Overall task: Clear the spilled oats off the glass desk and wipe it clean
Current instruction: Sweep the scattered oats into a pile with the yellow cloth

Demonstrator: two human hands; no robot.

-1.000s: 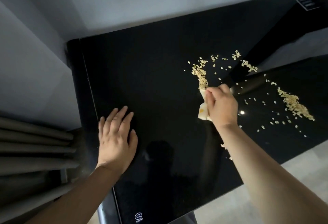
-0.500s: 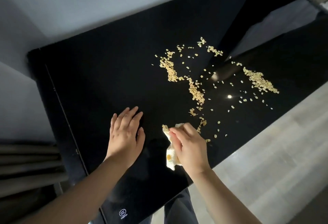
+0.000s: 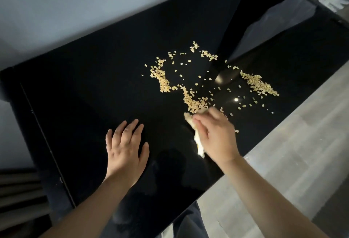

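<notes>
Oats (image 3: 194, 103) lie scattered across the middle of the black glass table (image 3: 85, 90), mostly at twelve to two o'clock from your right hand (image 3: 217, 135). One dense streak runs down from eleven o'clock and ends right against that hand's fingertips. A second heap (image 3: 258, 84) sits well apart at one o'clock, near the table edge that borders the grey floor (image 3: 283, 152). Loose flakes dot the glass between the two.

Your right hand is curled around a pale crumpled wipe (image 3: 198, 143) and holds it down on the glass. The wipe shows along the hand's nine o'clock side, and its upper end touches the nearest oats. The hand is slightly blurred.

Your left hand (image 3: 124, 149) lies flat on the table at nine o'clock from the right one. Its fingers are straight and spread, it holds nothing, and it is clear of the oats.

A small bright reflection (image 3: 236, 99) glints among the flakes at one o'clock from your right hand.
</notes>
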